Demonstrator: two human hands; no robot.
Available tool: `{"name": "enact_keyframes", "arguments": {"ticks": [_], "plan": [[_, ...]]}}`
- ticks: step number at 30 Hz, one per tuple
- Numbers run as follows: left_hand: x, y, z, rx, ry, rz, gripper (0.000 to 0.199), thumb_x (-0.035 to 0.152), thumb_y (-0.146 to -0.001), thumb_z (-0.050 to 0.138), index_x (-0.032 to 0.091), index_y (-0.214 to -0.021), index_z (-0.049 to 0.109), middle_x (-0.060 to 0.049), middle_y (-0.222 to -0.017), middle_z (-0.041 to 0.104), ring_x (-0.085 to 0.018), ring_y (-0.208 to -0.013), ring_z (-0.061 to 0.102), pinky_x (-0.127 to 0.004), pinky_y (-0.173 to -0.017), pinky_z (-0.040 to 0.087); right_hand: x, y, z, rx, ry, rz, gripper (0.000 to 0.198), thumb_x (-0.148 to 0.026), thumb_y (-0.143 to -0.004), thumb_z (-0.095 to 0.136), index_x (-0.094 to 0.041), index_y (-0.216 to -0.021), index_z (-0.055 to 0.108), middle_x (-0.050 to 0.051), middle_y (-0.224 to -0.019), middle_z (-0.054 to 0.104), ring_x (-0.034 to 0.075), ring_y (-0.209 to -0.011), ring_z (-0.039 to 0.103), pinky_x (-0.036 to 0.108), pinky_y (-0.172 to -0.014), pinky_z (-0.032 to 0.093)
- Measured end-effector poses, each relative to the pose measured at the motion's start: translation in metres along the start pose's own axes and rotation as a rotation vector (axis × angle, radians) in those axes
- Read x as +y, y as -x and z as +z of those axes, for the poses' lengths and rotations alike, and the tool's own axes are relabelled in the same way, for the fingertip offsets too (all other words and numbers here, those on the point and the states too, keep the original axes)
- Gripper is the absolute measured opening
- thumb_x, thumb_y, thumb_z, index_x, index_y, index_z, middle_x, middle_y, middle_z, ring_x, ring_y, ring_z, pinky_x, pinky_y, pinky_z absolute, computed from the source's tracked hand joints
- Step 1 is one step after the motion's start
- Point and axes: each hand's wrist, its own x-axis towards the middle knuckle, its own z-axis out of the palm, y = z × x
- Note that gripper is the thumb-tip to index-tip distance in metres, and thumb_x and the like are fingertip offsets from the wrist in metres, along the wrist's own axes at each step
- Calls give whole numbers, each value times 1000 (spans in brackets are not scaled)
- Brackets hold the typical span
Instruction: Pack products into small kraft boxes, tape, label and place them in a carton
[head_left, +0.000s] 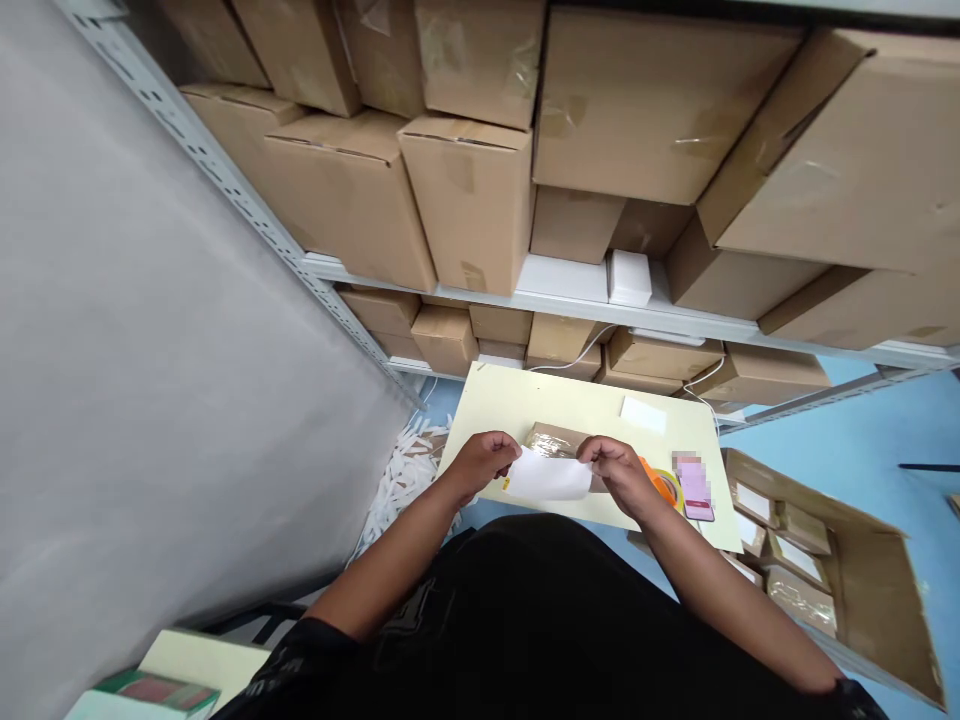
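A white paper sheet [551, 476] is stretched between my two hands above the front of the table. My left hand [487, 462] pinches its upper left corner, and a small yellow mark shows by that edge. The upper right corner is pinched by my right hand [613, 465]. Behind the sheet lies a small cardboard box [555, 438] with shiny clear tape on top; the paper hides part of it. Close to my right wrist sits an orange tape dispenser [651, 480] with a yellowish tape roll [670, 488], partly covered by my forearm.
The pale yellow table [495, 395] also bears a white card [643, 413] and a phone [694, 485]. Shelves of cardboard boxes [465, 200] rise behind. An open carton [874, 580] of labelled packages stands right. White paper strips [401, 480] litter the floor left, beside a grey wall.
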Motion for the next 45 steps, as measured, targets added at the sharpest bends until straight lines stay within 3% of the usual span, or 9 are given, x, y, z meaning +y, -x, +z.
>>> {"name": "enact_keyframes", "arguments": {"ticks": [5, 9, 14, 20, 25, 31, 34, 39, 45], "plan": [[-8, -23, 52, 176, -181, 48, 22, 41, -83, 64, 19, -78, 67, 2, -62, 61, -13, -59, 58, -25, -60, 44, 28, -13, -50, 192, 173, 111, 11, -33, -75, 65, -23, -79, 66, -2, -73, 61, 16, -68, 54, 28, -63, 41], [-26, -52, 74, 261, -448, 93, 23, 39, -90, 58, 21, -83, 69, 0, -74, 70, -17, -72, 65, -27, -68, 46, 53, -31, -70, 228, 412, 174, 8, -28, -75, 58, -24, -79, 64, -3, -71, 60, 17, -66, 56, 28, -61, 41], [-39, -81, 79, 297, -738, 73, 22, 33, -95, 56, 21, -84, 70, -3, -81, 73, -20, -77, 66, -30, -71, 45, 73, -49, -72, 196, 694, 118, 11, -21, -80, 52, -24, -81, 63, 0, -79, 65, 20, -76, 60, 29, -66, 41], [-59, -97, 81, 243, -1099, 94, 24, 31, -101, 49, 20, -98, 70, -12, -100, 71, -28, -95, 65, -37, -84, 48, 103, -57, -65, 82, 1120, -118, 21, -11, -87, 49, -19, -92, 68, 10, -96, 66, 25, -92, 57, 35, -81, 41], [-81, -106, 77, 235, -1141, 149, 29, 33, -104, 43, 19, -120, 64, -15, -116, 65, -29, -108, 62, -40, -95, 48, 117, -56, -64, 85, 1361, -219, 24, -15, -94, 50, -16, -103, 71, 15, -103, 63, 30, -97, 50, 42, -87, 37], [-85, -101, 66, 340, -949, 224, 37, 40, -101, 51, 20, -131, 58, -15, -129, 60, -28, -117, 61, -40, -103, 48, 121, -43, -85, 226, 1134, -213, 39, -29, -97, 50, -17, -132, 63, 17, -129, 59, 34, -118, 50, 48, -101, 40], [-88, -91, 65, 438, -696, 63, 49, 50, -100, 52, 16, -134, 56, -19, -138, 59, -27, -116, 64, -39, -102, 48, 131, -30, -98, 354, 838, -56, 53, -39, -95, 52, -14, -142, 53, 20, -134, 57, 34, -121, 55, 50, -102, 46], [-94, -74, 65, 306, -474, -157, 51, 62, -100, 44, 22, -125, 63, -11, -127, 72, -28, -120, 65, -39, -102, 46, 142, -14, -89, 383, 313, 290, 53, -49, -89, 58, -21, -134, 57, 12, -121, 69, 27, -101, 71, 42, -88, 56], [-91, -76, 63, 201, -575, -47, 45, 54, -97, 50, 21, -126, 62, -11, -122, 73, -30, -112, 68, -41, -97, 49, 129, -20, -67, 461, 260, 226, 48, -38, -86, 63, -25, -132, 60, 9, -123, 72, 28, -112, 69, 42, -96, 54]]}}
